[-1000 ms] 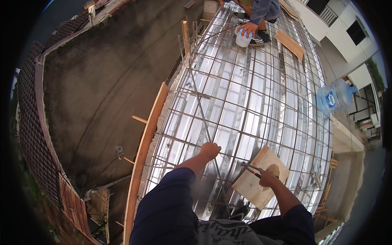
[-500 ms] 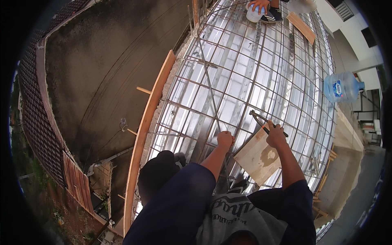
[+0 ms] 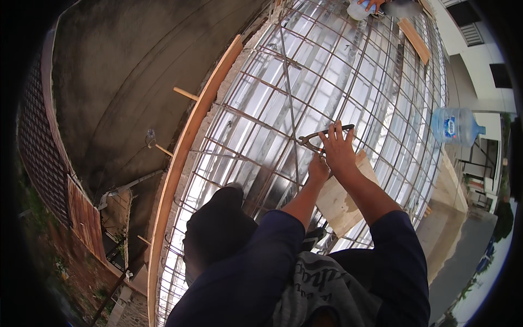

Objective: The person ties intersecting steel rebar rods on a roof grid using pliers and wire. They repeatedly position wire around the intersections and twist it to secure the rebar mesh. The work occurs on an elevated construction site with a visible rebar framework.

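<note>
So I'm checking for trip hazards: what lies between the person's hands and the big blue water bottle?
In the head view, between the right hand holding pincers and the water bottle lies only rebar mesh over shiny sheeting; nothing loose rests there.

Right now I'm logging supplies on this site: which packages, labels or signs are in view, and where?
Water jug: large clear blue plastic bottle lying at the right edge of the rebar grid.
Label: blue and white band around the jug.
White bucket: top edge, at another person's hand.
No signs or screens.
</note>
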Motion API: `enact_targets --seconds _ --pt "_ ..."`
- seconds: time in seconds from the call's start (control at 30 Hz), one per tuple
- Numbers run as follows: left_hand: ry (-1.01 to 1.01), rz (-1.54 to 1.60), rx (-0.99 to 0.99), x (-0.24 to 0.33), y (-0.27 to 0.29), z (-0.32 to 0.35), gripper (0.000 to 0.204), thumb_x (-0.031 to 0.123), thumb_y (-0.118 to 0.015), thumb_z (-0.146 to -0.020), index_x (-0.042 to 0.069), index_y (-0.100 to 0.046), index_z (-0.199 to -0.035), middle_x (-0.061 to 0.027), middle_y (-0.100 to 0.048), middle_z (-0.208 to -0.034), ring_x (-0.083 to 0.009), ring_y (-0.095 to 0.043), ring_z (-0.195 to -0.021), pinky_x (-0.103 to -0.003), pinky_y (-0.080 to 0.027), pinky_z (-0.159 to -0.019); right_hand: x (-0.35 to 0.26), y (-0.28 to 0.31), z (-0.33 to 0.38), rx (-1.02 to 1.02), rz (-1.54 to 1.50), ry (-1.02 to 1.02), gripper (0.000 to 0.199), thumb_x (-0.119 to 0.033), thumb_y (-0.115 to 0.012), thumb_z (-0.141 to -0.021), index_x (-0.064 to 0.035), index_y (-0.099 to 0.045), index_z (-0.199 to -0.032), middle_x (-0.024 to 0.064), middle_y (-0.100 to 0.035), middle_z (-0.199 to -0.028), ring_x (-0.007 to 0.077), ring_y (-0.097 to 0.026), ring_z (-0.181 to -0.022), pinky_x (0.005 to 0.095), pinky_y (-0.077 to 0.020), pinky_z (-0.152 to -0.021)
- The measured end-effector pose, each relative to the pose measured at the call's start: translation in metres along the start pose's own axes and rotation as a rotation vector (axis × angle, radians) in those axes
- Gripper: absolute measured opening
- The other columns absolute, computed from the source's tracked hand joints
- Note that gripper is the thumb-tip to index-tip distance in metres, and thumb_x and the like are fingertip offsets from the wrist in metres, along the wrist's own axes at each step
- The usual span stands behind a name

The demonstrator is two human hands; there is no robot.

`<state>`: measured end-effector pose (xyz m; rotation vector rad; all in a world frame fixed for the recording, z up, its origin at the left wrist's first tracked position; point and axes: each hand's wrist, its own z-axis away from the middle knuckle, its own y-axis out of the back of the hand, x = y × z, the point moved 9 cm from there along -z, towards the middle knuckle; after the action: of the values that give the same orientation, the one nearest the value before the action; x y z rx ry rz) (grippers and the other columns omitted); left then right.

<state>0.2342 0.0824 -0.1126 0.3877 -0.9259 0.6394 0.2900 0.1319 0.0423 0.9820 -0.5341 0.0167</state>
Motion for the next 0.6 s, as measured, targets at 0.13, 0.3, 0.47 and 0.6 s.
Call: enact_targets --seconds 0.13,0.3,0.47,0.6 --pt "-0.019 -0.061 -0.023 0.023 0.012 0.010 0.048 0.029 -0.057 -0.088 0.002 -0.046 -0.126 -0.0244 -0.064 -0.104 -0.0394 -0.061 -0.100 -0.047 -0.048 -0.081 -0.012 0.005 -0.001 0.021 0.073 0.029 0.053 -0.037 -0.050 -0.091 -0.0193 -0.040 -0.140 0.0109 -0.034 -0.143 0.0326 -0.020 -0.139 0.0596 -0.0220 -0.106" --pt "-0.109 -0.142 0.015 -0.016 -0.002 -0.013 0.063 0.037 -0.059 -0.086 0.003 -0.039 -0.135 -0.0259 -0.064 -0.101 -0.0397 -0.062 -0.099 -0.047 -0.048 -0.081 -0.027 0.009 -0.009 0.045 0.078 0.044 0.051 -0.037 -0.047 -0.093 -0.0186 -0.040 -0.140 0.0102 -0.033 -0.145 0.0316 -0.020 -0.139 0.0590 -0.0222 -0.107" --pt "-0.079 -0.183 -0.043 -0.021 -0.008 -0.012 0.068 0.038 -0.059 -0.085 0.006 -0.035 -0.140 -0.0258 -0.064 -0.100 -0.0389 -0.062 -0.098 -0.046 -0.048 -0.081 -0.029 0.004 -0.013 0.072 0.072 0.038 0.050 -0.037 -0.047 -0.092 -0.0171 -0.041 -0.138 0.0107 -0.037 -0.140 0.0327 -0.023 -0.137 0.0595 -0.0243 -0.105" --pt "0.005 -0.123 -0.060 -0.007 0.004 -0.003 0.066 0.039 -0.060 -0.085 0.006 -0.039 -0.138 -0.0250 -0.065 -0.100 -0.0384 -0.062 -0.098 -0.045 -0.048 -0.082 -0.023 0.002 -0.012 -0.017 0.083 0.021 0.049 -0.037 -0.049 -0.091 -0.0157 -0.043 -0.135 0.0127 -0.039 -0.136 0.0349 -0.025 -0.135 0.0599 -0.0265 -0.102"
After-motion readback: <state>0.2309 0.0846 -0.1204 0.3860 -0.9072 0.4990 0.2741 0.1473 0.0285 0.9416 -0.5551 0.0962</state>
